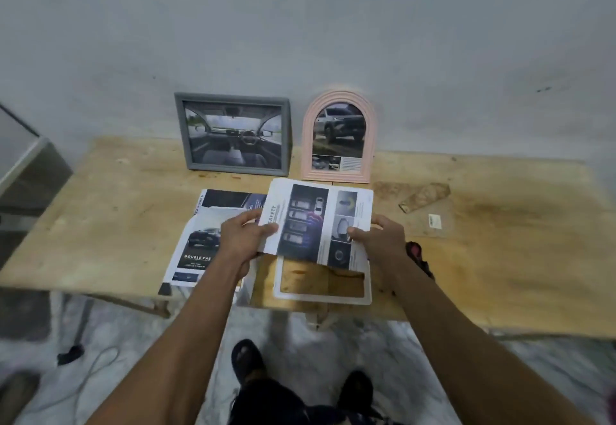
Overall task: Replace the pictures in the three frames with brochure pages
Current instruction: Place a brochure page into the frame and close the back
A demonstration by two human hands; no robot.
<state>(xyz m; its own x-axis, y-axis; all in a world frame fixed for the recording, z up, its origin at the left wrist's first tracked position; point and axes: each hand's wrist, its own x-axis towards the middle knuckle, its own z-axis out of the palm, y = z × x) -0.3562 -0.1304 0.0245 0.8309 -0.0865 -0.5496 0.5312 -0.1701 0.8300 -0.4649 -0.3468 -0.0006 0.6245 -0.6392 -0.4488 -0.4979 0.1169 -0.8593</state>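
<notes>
I hold a brochure page (313, 224) headed "SAFETY" above the table, my left hand (245, 239) pinching its left edge and my right hand (381, 241) pinching its right edge. Under it a white rectangular frame (321, 296) lies flat with the wood showing through its opening. A grey frame (233, 134) with a car-interior picture and a pink arched frame (338, 137) with a car picture stand against the wall. More brochure pages (196, 251) lie to the left.
The wooden table (500, 241) has a clear sheet (430, 214) and a brown scrap (423, 196) on its right part. A red-and-black tool (418, 254) lies by my right wrist. A grey cabinet (23, 164) stands at left. Cables lie on the floor.
</notes>
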